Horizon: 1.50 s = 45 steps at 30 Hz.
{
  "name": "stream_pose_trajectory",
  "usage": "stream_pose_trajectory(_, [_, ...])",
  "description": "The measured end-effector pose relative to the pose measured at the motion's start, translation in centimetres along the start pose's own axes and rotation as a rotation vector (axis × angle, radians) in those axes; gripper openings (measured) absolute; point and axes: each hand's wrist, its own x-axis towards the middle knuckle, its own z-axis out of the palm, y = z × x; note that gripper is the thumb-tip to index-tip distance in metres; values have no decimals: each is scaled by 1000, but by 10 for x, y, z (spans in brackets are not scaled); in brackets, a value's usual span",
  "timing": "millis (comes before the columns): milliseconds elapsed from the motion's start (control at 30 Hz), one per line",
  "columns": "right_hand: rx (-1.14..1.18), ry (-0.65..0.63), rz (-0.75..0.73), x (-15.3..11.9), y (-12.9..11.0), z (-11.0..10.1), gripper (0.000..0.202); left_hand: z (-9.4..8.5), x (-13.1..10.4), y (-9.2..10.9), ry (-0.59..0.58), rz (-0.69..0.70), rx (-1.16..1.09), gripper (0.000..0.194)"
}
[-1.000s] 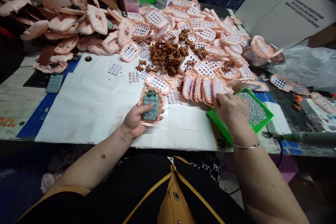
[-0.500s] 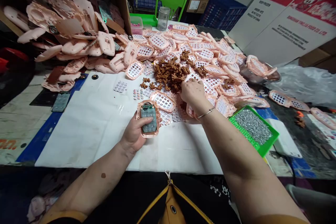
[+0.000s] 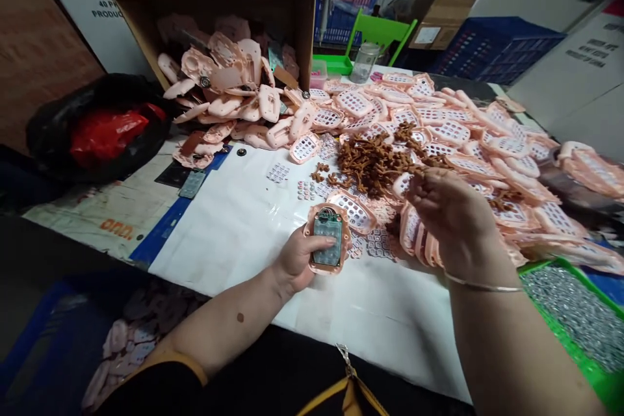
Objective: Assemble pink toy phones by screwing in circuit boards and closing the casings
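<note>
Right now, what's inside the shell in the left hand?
A green board sits in the shell; the thumb of the left hand covers part of that board. Whatever lies beneath the board can't be seen.

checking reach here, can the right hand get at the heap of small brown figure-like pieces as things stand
Probably yes: the right hand is close beside the brown heap, whose top lies uncovered, and nothing visible blocks the way.

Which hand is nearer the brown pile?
Right. The right hand is just right of the brown pile; the left hand is farther off, toward the person, holding a pink shell.
</note>
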Motion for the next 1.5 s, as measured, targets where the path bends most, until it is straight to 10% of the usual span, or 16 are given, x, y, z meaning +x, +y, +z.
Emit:
stream_pose_trajectory(300, [305,-79,216,-154,31,33,18,10,-19,-18,-230,-188,124,35])
stream_pose_trajectory(800, [624,48,432,-177,15,21,31,32,-39,-45,-244,-236,374,35])
stream_pose_trajectory(967, [628,-14,238,-182,8,8,50,30,-40,-46,-241,-294,239,38])
stream_pose_trajectory(1200, [-116,-13,-373,-182,10,-19,14,29,-43,-38,-284,-403,137,42])
stream_pose_trajectory(1367, [227,290,79,-183,20,-15,20,24,-41,-39,-128,-351,182,45])
stream_pose_trajectory(1500, [574,225,467,-184,15,-3,37,29,-41,-45,-39,-351,247,37])
